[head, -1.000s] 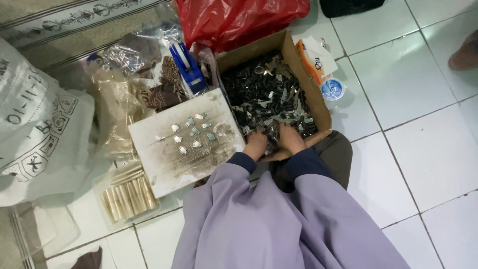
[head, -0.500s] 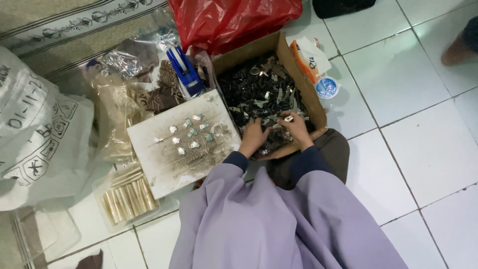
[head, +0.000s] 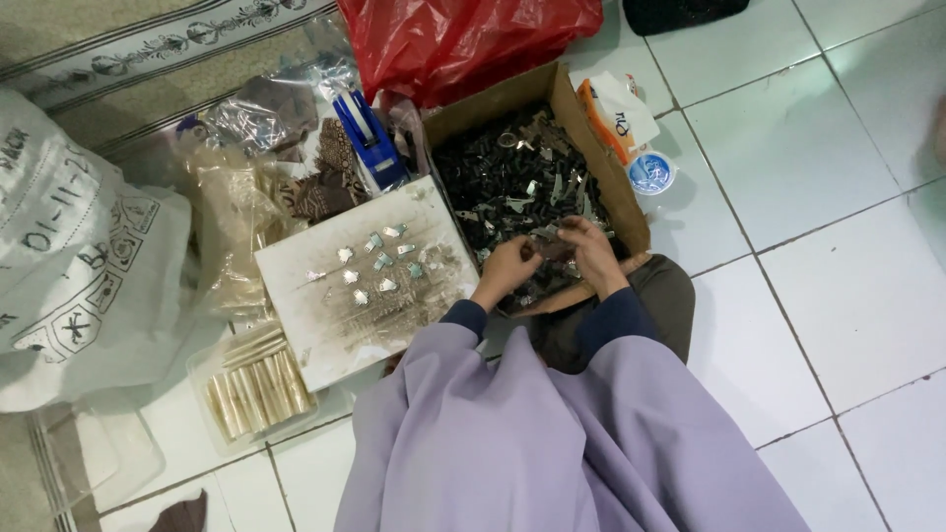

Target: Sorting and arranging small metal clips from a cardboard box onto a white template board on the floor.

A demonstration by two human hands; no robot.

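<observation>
Small dark-and-silver metal part (head: 548, 246) sits between the two hands, at the near edge of the cardboard box (head: 591, 148), over the heap of similar dark metal pieces (head: 503, 177) filling it. Left hand (head: 506, 271) curled, fingers closed toward the part; right hand (head: 591, 251) likewise bent over it, fingertips meeting the left. Both appear to pinch the same piece, but the contact is too small to confirm; which hand carries the load cannot be told. Judgement: the work goes best held low over the box so anything dropped falls back into the heap, with fingertip grip only, since the pieces look thin and sharp-edged. Left of the box, a stained white board (head: 365, 281) on the floor carries a loose cluster of small silver pieces (head: 379, 266), spaced apart. Further out: a blue tool (head: 367, 138), clear plastic bags (head: 236, 207), a tray of pale sticks (head: 254, 384), a red plastic bag (head: 463, 34), a white sack (head: 69, 266), a small round cup (head: 650, 172) beside an orange-and-white packet (head: 616, 113). Lilac garment (head: 552, 443) hides the lap and the box's near wall.
</observation>
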